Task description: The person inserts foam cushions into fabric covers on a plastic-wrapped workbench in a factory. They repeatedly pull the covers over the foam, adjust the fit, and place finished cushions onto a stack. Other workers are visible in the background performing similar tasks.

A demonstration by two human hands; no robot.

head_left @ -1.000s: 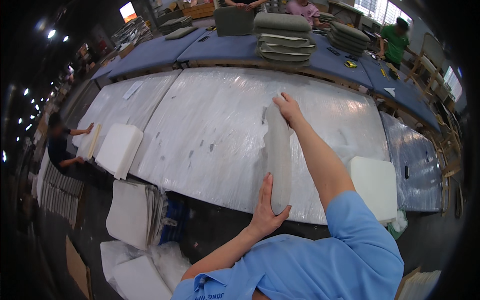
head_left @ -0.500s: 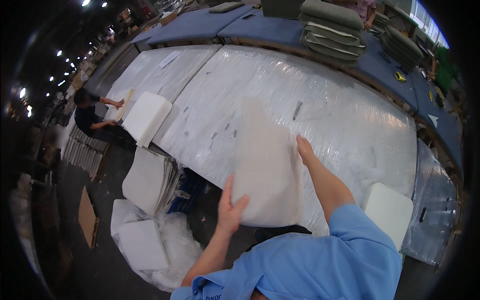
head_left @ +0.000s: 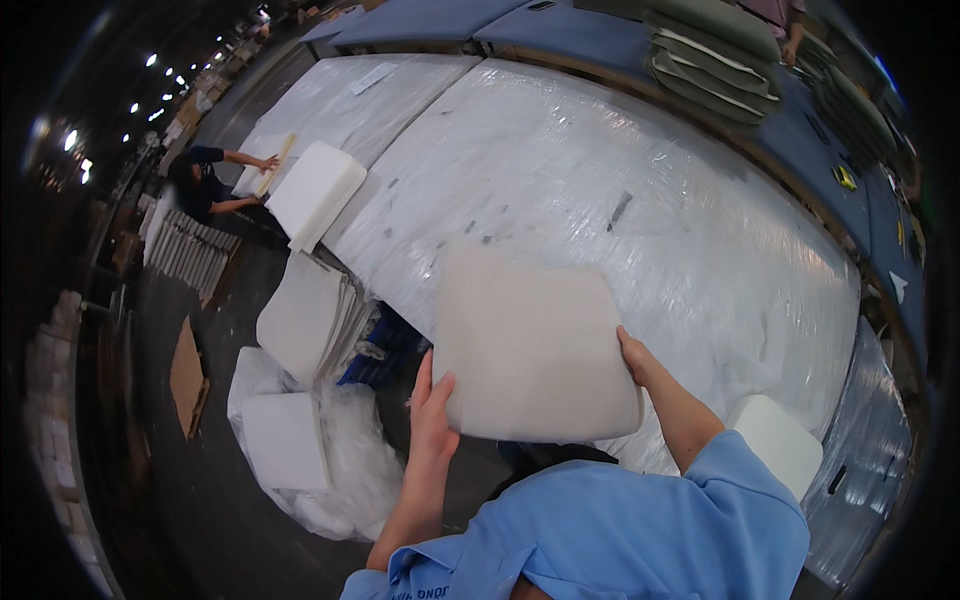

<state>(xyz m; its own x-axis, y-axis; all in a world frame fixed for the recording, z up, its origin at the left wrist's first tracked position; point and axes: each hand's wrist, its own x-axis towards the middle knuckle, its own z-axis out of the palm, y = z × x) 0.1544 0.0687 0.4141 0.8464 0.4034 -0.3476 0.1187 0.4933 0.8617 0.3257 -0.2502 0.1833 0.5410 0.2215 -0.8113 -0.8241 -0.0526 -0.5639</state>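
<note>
A beige, rounded-corner seat cushion [head_left: 535, 345] is held up in front of me, over the near edge of the plastic-covered table. My left hand [head_left: 432, 415] presses against its lower left edge, thumb to the front and fingers pointing up along the side. Gripping the right edge is my right hand [head_left: 640, 358], its fingertips partly hidden by the cushion. The cushion's broad face shows, and its far edge leans over the table.
The table [head_left: 560, 180] is wrapped in clear plastic. A white foam pad [head_left: 775, 440] lies at right; pad stacks [head_left: 305, 315] and a plastic bag [head_left: 360, 470] are at left. A person [head_left: 205, 185] works beyond. Grey-green cushions [head_left: 710, 65] sit on the blue table [head_left: 640, 45].
The cushion has turned from a narrow, slanted view to its broad face. My right hand has come down onto its right edge; my left has shifted left with it. The view has moved.
</note>
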